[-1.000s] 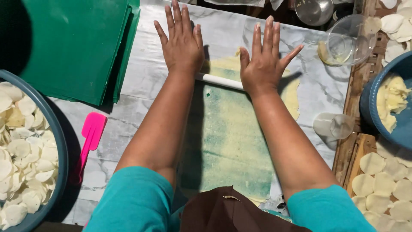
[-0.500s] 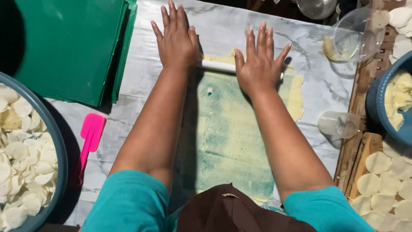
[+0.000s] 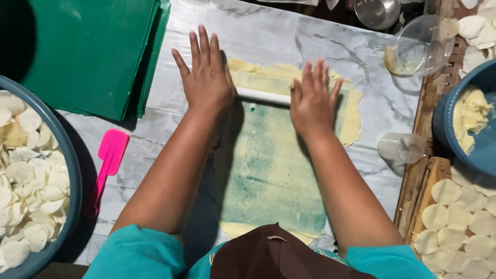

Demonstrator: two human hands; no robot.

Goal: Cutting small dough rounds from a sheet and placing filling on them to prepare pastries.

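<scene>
**A:** so what's the surface here? Looks like a marble-pattern sheet over the tabletop (image 3: 330,46), with a wooden slatted edge along the right.

**B:** yep. A stack of green sheets (image 3: 88,51) sits top left, pink spatula (image 3: 108,160) just beside the left arm, and a blue basin of pale round discs (image 3: 31,175) at far left.

**A:** and the hands?

**B:** left hand (image 3: 206,77) and right hand (image 3: 312,101) both lie flat, fingers spread, pressing on a white rolling pin (image 3: 263,96) across the thin yellow dough (image 3: 274,170), which lies over a green sheet mid-tabletop. Not gripping anything.

**A:** right side?

**B:** clear plastic bowl (image 3: 421,44), an upturned clear cup (image 3: 400,147), another blue bowl with dough (image 3: 467,119), more discs (image 3: 460,217) bottom right.
</scene>
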